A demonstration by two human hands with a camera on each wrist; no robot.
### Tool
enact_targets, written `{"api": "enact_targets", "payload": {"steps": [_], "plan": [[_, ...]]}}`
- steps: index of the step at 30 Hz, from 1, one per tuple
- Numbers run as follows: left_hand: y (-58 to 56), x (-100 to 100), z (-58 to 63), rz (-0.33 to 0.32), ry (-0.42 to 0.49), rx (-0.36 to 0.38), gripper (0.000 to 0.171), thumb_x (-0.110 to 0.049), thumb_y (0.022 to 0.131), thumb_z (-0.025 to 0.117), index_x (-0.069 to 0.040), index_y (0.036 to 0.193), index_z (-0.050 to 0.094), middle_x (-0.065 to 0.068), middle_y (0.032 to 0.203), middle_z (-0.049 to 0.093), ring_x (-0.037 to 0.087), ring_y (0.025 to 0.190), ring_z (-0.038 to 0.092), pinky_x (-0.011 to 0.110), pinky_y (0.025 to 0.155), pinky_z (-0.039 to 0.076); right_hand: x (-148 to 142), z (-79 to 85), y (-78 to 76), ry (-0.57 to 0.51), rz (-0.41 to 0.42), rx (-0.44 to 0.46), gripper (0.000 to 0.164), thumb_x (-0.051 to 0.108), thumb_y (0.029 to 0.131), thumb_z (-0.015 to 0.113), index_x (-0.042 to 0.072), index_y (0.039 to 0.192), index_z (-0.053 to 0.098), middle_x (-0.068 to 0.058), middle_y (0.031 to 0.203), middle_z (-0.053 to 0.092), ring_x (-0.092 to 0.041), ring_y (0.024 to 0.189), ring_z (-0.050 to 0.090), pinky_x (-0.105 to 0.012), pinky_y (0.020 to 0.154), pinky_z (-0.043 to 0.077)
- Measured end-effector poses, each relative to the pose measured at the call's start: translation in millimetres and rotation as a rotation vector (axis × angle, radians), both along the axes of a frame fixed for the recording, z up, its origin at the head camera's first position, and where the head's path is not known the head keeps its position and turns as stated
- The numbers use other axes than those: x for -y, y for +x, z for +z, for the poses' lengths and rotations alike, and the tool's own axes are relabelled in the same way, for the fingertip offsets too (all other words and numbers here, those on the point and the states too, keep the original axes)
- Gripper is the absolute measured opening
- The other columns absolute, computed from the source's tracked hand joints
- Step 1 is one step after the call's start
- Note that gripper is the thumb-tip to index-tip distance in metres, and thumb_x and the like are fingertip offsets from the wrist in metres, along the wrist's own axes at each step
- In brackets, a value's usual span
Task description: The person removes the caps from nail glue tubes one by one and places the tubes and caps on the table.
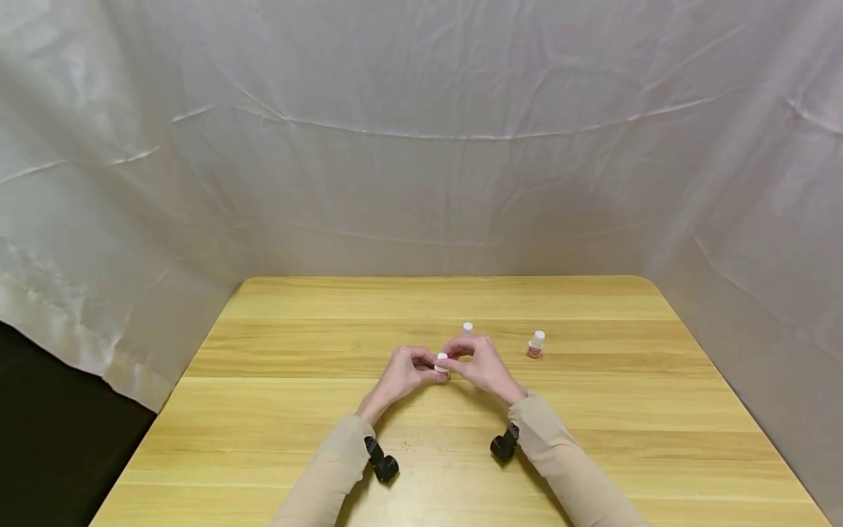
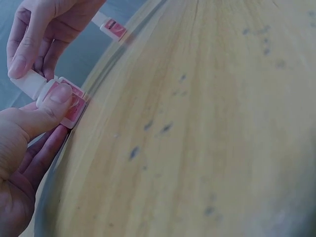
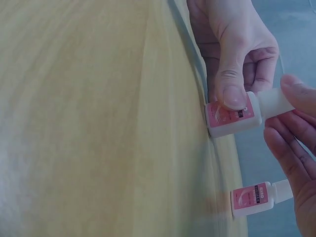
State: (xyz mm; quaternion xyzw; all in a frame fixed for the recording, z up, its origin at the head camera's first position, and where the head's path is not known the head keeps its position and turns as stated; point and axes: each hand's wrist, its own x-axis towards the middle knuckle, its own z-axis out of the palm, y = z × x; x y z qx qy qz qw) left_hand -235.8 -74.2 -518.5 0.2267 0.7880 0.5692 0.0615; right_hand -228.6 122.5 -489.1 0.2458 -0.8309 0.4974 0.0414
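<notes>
A small white bottle with a pink label [image 3: 247, 114] stands on the table between the two hands. My left hand [image 1: 404, 374] grips its body, the thumb lying across the label. With thumb and fingers my right hand [image 1: 484, 364] pinches the white cap [image 2: 30, 84] at its top, and the cap sits at the bottle's neck. Just beyond the right hand a second bottle shows its white cap [image 1: 467, 326], its lower part hidden by that hand. Farther right stands a third bottle [image 1: 536, 345], upright with a white cap and pink label.
The wooden table [image 1: 296, 410] has rounded far corners. Pale curtains [image 1: 421, 183] hang behind it and at both sides. A dark area [image 1: 59, 432] lies beyond the left edge. Each wrist wears a small black camera [image 1: 382, 462] over a beige sleeve.
</notes>
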Motion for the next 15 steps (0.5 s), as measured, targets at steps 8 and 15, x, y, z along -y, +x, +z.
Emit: {"api": "enact_targets", "payload": {"steps": [8, 15], "plan": [[0.7, -0.5, 0.2, 0.007, 0.003, 0.010, 0.020, -0.009, 0.079, 0.085, -0.003, 0.097, 0.077, 0.017, 0.094, 0.078, 0.029, 0.088, 0.076, 0.026, 0.078, 0.063, -2.0, 4.0, 2.3, 0.012, 0.057, 0.006, 0.013, 0.006, 0.089, 0.075, 0.002, 0.102, 0.076, -0.009, 0.096, 0.073, -0.016, 0.090, 0.068, -0.038, 0.094, 0.060], [0.0, -0.4, -0.4, 0.011, -0.016, -0.005, 0.018, -0.009, 0.080, 0.085, -0.005, 0.096, 0.078, 0.013, 0.091, 0.078, 0.015, 0.082, 0.076, 0.021, 0.075, 0.062, -1.4, 2.2, 2.8, -0.017, 0.032, 0.034, 0.016, 0.014, 0.089, 0.077, 0.004, 0.101, 0.075, -0.009, 0.097, 0.075, -0.016, 0.087, 0.068, -0.036, 0.089, 0.061]]}}
